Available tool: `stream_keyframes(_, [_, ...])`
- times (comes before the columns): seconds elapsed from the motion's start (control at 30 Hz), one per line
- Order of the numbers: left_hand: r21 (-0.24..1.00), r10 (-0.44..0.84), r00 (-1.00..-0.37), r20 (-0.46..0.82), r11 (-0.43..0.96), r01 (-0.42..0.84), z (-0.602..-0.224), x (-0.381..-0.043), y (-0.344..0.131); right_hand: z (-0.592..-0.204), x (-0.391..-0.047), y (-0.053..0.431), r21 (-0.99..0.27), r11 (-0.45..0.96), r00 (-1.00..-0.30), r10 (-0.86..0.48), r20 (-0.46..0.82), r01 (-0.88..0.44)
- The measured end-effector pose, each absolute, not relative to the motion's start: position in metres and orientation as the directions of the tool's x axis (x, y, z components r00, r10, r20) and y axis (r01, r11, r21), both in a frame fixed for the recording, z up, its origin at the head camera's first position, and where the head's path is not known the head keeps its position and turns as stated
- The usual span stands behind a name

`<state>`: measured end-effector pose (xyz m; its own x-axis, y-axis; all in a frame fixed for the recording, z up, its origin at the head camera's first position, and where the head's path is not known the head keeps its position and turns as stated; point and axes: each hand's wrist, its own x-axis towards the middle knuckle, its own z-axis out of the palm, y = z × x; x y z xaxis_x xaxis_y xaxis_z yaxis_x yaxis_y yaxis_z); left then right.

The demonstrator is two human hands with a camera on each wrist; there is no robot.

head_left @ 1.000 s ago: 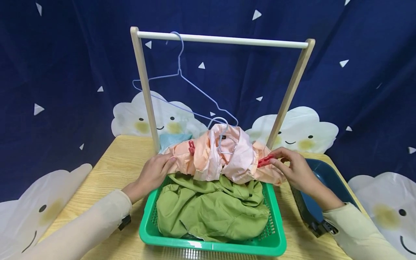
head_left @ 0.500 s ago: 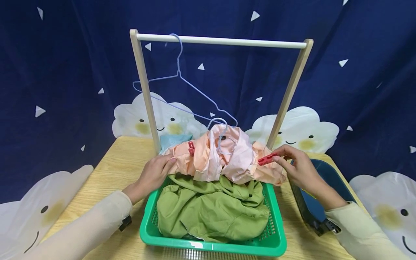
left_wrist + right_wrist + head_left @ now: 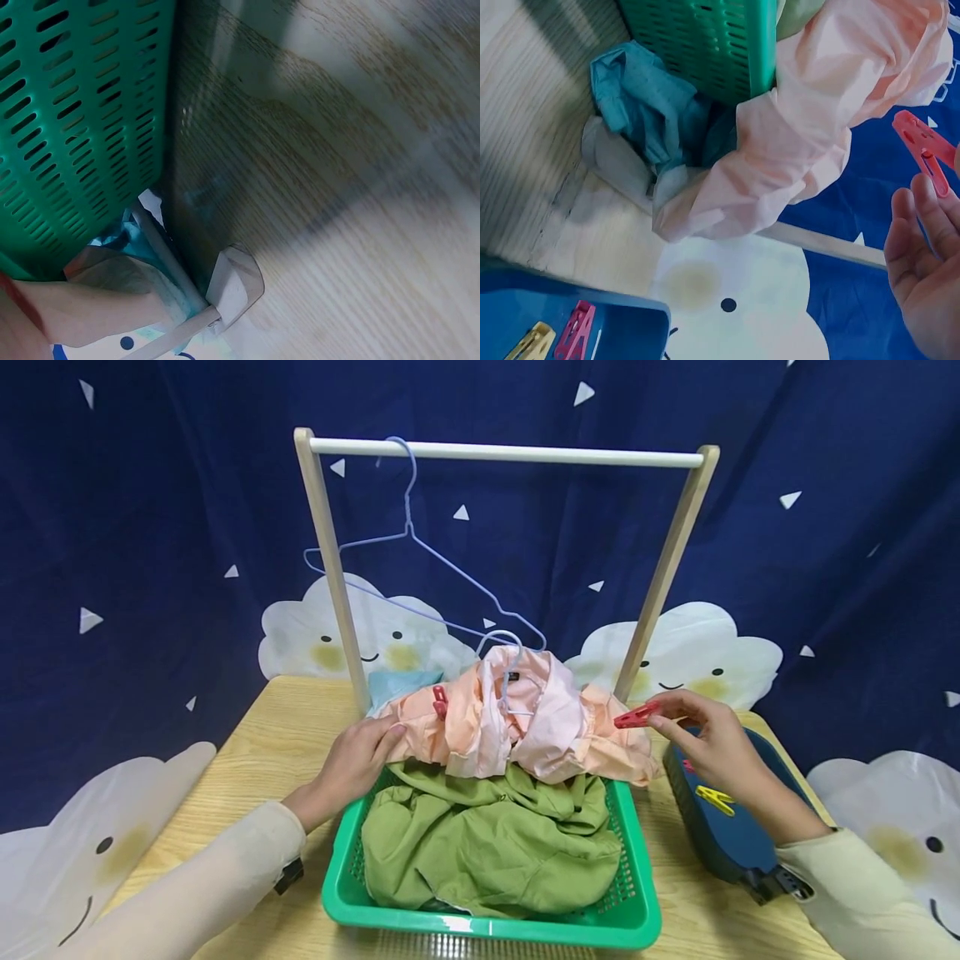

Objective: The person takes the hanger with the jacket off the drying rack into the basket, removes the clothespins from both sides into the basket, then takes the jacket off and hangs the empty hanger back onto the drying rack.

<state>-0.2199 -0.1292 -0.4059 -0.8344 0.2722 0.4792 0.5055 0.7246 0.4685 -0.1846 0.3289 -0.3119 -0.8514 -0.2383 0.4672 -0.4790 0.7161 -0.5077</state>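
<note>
A peach-pink shirt [image 3: 551, 747] lies across the back of a green basket [image 3: 491, 929], a pale hanger [image 3: 504, 639] poking out of its collar. My left hand [image 3: 356, 766] pinches the sleeve on the left, thumb in front. Near that hand a red clothespin [image 3: 440, 702] is clipped on the shirt. My right hand [image 3: 712, 747] pinches another red clothespin [image 3: 633, 717] by one end. In the right wrist view this clothespin [image 3: 913, 139] is clear of the cloth. Green clothing [image 3: 495, 852] fills the basket's front.
A wooden rack with a white rail [image 3: 525, 453] stands behind; a bluish hanger [image 3: 480, 589] hangs from it. Right of the basket sits a dark blue tub [image 3: 738, 847] holding a yellow clothespin [image 3: 716, 799] and a pink clothespin [image 3: 576, 330]. Teal cloth [image 3: 641, 101] lies behind the basket.
My right hand has moved to the right with its red clothespin, away from the shirt's right sleeve, baring the yellow clothespin in the tub. The left hand stays on the sleeve.
</note>
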Motion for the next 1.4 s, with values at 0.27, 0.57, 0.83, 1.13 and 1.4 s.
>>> stream_keyframes(0.27, [0.475,0.272,-0.838,0.473,0.723,0.502,-0.406,-0.220,-0.128,-0.312,-0.184,0.347,-0.538,0.731,-0.880,-0.180,0.440,-0.419])
stream_keyframes(0.57, [0.475,0.270,-0.832,0.484,0.718,0.509,-0.405,-0.219,-0.129,-0.314,-0.181,0.372,-0.557,0.736,-0.897,-0.158,0.413,-0.386])
stream_keyframes(0.83, [0.475,0.270,-0.830,0.487,0.716,0.512,-0.406,-0.218,-0.129,-0.321,-0.179,0.393,-0.565,0.746,-0.915,-0.149,0.376,-0.353])
stream_keyframes(1.13, [0.475,0.269,-0.830,0.488,0.716,0.511,-0.406,-0.219,-0.130,-0.341,-0.181,0.420,-0.577,0.742,-0.928,-0.167,0.332,-0.340])
stream_keyframes(1.4, [0.477,0.279,-0.829,0.484,0.711,0.517,-0.406,-0.220,-0.130,-0.350,-0.178,0.442,-0.547,0.796,-0.957,-0.137,0.255,-0.260])
